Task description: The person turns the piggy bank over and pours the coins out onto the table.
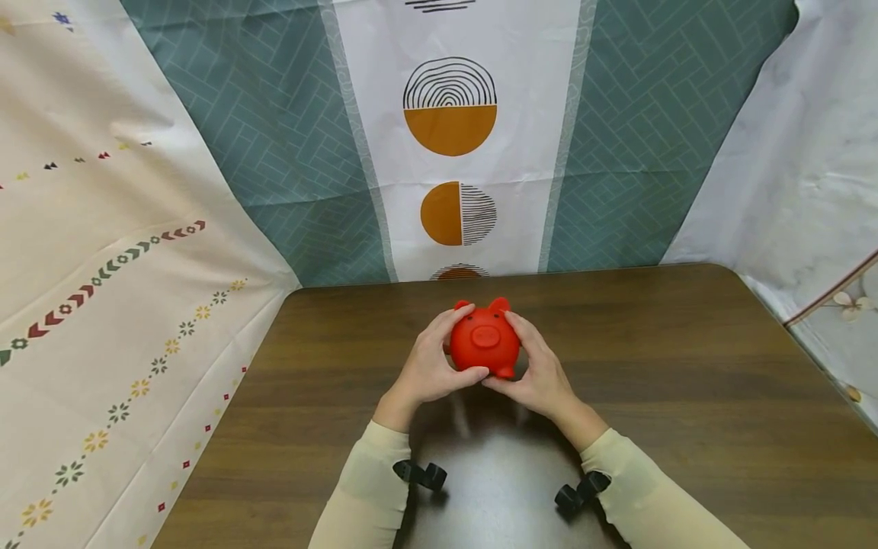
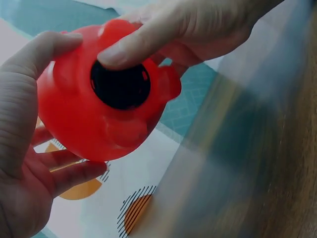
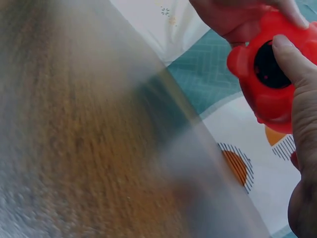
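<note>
A red piggy bank point(image 1: 485, 343) with a round snout and small ears faces me, held up over the table between both hands. My left hand point(image 1: 432, 366) grips its left side, fingers round the body and thumb low underneath. On the other side my right hand point(image 1: 542, 381) holds it, fingertips up near the ear. The left wrist view shows the underside, with stubby feet around a round black plug point(image 2: 119, 87). The right thumb lies on the edge of that plug, as the right wrist view also shows.
The brown wood-grain table point(image 1: 329, 427) reflects light at its near middle. Behind its far edge hangs a green and white patterned cloth point(image 1: 521, 152). A cream cloth point(image 1: 103, 305) hangs on the left and a whitish one point(image 1: 789, 168) on the right.
</note>
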`<state>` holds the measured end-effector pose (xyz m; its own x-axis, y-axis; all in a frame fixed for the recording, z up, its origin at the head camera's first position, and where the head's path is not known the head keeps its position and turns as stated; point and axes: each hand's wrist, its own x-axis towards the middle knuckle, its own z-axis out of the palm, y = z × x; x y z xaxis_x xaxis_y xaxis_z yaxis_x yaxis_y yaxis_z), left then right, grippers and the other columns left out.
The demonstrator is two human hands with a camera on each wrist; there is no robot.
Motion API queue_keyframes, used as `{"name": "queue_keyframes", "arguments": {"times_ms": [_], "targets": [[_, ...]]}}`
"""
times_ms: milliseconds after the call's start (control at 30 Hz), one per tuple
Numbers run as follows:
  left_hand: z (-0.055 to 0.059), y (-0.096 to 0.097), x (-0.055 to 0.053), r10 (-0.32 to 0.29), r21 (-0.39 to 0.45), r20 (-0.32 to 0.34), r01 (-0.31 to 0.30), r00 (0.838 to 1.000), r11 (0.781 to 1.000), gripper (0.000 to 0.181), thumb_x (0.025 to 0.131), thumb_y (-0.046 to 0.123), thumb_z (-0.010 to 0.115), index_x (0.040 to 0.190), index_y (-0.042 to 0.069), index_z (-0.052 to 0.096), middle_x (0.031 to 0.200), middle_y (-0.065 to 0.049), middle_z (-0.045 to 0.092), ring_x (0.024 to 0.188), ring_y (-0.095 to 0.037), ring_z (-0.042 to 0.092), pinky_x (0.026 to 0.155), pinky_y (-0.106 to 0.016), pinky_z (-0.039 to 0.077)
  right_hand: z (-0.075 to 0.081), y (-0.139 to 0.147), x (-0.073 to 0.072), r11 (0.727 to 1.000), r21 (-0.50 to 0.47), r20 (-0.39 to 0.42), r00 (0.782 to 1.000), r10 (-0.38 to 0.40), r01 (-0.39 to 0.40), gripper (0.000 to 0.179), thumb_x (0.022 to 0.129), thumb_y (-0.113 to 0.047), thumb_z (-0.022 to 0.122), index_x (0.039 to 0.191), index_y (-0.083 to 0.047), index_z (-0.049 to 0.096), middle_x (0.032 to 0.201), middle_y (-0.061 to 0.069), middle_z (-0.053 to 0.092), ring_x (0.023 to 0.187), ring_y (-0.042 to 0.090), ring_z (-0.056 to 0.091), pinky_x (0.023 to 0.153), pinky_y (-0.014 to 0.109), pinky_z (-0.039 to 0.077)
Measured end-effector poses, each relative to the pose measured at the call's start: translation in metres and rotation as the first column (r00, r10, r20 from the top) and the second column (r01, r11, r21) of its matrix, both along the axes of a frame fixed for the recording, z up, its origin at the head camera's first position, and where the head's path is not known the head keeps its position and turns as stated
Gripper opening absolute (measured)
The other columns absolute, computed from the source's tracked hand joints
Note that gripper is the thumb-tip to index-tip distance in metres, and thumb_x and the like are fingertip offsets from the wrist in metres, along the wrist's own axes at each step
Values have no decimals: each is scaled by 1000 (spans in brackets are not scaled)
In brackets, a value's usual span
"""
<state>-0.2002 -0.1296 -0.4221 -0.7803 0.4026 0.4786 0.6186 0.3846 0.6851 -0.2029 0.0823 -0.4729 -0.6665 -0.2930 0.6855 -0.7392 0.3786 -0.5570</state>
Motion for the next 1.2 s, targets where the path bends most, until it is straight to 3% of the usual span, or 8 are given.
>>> {"name": "queue_keyframes", "arguments": {"times_ms": [167,300,600,733,933,1200], "targets": [[2,1,2,2,-13,48,-1,999,1000,81,74,34,78,145,27,39,132,5,51,112,-13,53,84,-34,54,-2,-2,0,999,-20,-45,999,-26,26,89,78,-58,68,147,-11,36,142,11,46,122,28,51,93,49,49],[2,1,3,9,-24,78,-7,997,1000,81,75,36,76,146,28,38,132,5,51,112,-13,52,85,-33,53,-4,-3,-1,999,-28,-58,998,-38,36,89,78,-61,66,146,-10,39,140,11,49,121,28,52,91,46,50],[3,3,4,13,-76,78,-7,997,997,82,79,38,72,149,25,32,144,2,37,120,-15,46,91,-34,51,-4,-1,-2,997,-80,-26,1000,-12,10,87,76,-54,73,145,-11,41,138,10,50,113,26,57,84,23,53],[2,6,4,31,-100,88,-22,996,995,83,79,42,71,150,27,30,151,4,26,125,-17,43,94,-37,49,-3,0,-2,997,-80,-7,1000,-19,18,87,76,-52,74,145,-13,40,139,9,50,111,25,58,81,27,55],[0,8,4,41,-112,74,-32,996,993,92,75,46,76,150,29,26,152,5,24,127,-18,42,95,-39,49,-1,2,-1,997,-71,0,1000,-13,13,86,76,-44,78,146,-14,39,139,10,49,111,27,58,78,39,57],[-1,9,5,43,-123,40,-37,998,992,97,72,45,80,150,30,25,152,4,25,127,-18,41,93,-38,50,2,2,1,997,-72,-7,1000,-29,29,92,69,-33,87,146,-14,40,136,10,52,108,26,59,78,35,57]]}}
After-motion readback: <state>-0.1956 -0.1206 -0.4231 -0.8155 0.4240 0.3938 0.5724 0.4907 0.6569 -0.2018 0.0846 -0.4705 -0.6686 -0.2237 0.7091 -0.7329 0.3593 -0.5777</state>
